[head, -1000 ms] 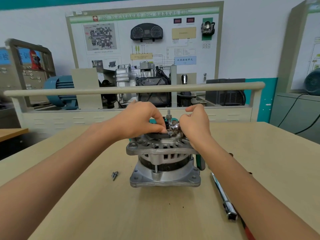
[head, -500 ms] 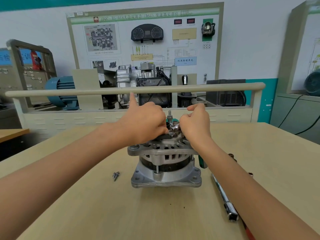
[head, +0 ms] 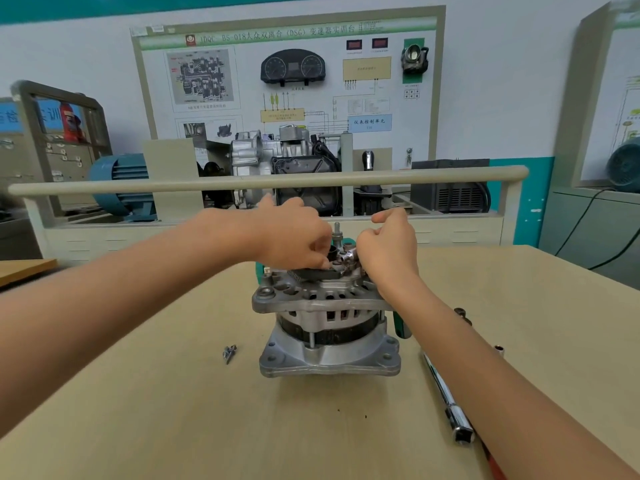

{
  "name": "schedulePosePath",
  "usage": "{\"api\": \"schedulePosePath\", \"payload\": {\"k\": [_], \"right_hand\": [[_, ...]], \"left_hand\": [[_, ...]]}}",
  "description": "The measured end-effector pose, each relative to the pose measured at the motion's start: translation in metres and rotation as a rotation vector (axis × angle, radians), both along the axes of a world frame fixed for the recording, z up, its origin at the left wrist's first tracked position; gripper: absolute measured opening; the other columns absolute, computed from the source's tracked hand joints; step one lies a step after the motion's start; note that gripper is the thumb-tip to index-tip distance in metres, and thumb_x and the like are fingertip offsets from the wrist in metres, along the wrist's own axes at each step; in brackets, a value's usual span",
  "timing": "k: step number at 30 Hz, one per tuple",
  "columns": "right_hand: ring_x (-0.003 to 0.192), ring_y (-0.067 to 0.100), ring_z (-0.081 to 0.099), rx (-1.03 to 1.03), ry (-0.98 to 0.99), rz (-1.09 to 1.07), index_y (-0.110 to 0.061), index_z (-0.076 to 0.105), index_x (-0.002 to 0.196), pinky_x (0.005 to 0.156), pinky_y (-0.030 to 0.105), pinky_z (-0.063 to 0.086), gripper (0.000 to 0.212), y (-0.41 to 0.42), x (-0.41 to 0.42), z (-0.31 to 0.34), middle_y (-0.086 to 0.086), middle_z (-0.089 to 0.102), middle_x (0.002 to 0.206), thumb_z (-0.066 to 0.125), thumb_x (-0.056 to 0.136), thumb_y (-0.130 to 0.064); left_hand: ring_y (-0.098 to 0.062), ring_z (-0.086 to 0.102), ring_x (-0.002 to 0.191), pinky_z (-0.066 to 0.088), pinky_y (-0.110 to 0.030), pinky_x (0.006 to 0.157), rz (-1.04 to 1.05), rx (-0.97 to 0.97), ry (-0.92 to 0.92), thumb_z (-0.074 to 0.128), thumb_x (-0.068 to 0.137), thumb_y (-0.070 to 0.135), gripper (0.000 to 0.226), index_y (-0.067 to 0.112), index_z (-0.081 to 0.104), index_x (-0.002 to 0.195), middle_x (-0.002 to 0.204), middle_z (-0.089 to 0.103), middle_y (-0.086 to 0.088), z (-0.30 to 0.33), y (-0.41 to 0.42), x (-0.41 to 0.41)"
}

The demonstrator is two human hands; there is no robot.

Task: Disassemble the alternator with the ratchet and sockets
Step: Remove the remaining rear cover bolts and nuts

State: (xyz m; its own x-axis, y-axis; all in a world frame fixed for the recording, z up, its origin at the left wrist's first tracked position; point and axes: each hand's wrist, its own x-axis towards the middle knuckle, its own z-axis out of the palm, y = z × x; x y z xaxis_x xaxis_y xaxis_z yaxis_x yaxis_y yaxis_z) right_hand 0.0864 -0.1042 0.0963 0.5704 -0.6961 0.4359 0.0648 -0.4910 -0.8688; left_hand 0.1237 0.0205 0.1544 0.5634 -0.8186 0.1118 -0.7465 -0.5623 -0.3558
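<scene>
The table (head: 145,420) fills the lower half of the frame, its light wood-grain top bearing all task items. Behind it, in the upper centre, stands a training board (head: 287,84) with a gauge cluster and diagrams, and a beige rail (head: 433,174) runs across the frame in front of it. A blue motor (head: 119,183) sits at centre left behind the rail.

The alternator (head: 329,327) stands upright at frame centre on the table, its flat mounting face down and its rear end up, with a threaded stud projecting from the top.

The left hand (head: 294,237) rests on the top of the alternator from the left side; its fingers are curled and pinch a dark component at the top face. The right hand (head: 388,251) meets it from the right, fingers curled round a small chrome socket (head: 351,255) on the alternator top, with the index finger held out straight above.

The ratchet (head: 446,403) lies on the table at lower right, just beside the right forearm, untouched. Loose sockets (head: 462,313) lie at centre right beyond that forearm. Small screws (head: 229,353) lie on the table to the left of the alternator base, apart from it.
</scene>
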Motion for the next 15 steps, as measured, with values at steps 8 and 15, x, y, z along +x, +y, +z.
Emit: {"api": "schedulePosePath", "payload": {"k": [8, 15], "right_hand": [[0.095, 0.031, 0.057, 0.01, -0.015, 0.01, -0.01, 0.044, 0.113, 0.078, 0.041, 0.049, 0.026, 0.001, 0.0, -0.001, 0.018, 0.053, 0.114, 0.045, 0.088, -0.003], [0.091, 0.028, 0.057, 0.018, -0.014, 0.015, -0.011, 0.044, 0.112, 0.075, 0.039, 0.048, 0.026, 0.0, 0.0, 0.0, 0.017, 0.053, 0.114, 0.044, 0.087, -0.002]], "left_hand": [[-0.015, 0.029, 0.091, 0.038, -0.035, 0.089, -0.191, 0.218, -0.12, 0.026, 0.102, 0.034, 0.021, 0.025, 0.041, 0.113, 0.093, 0.037, 0.005, -0.003, -0.005, 0.011], [-0.026, 0.047, 0.095, 0.041, -0.044, 0.089, -0.177, 0.165, 0.055, 0.032, 0.1, 0.023, 0.025, 0.026, 0.033, 0.075, 0.088, 0.049, -0.002, -0.004, -0.009, 0.01]]}}
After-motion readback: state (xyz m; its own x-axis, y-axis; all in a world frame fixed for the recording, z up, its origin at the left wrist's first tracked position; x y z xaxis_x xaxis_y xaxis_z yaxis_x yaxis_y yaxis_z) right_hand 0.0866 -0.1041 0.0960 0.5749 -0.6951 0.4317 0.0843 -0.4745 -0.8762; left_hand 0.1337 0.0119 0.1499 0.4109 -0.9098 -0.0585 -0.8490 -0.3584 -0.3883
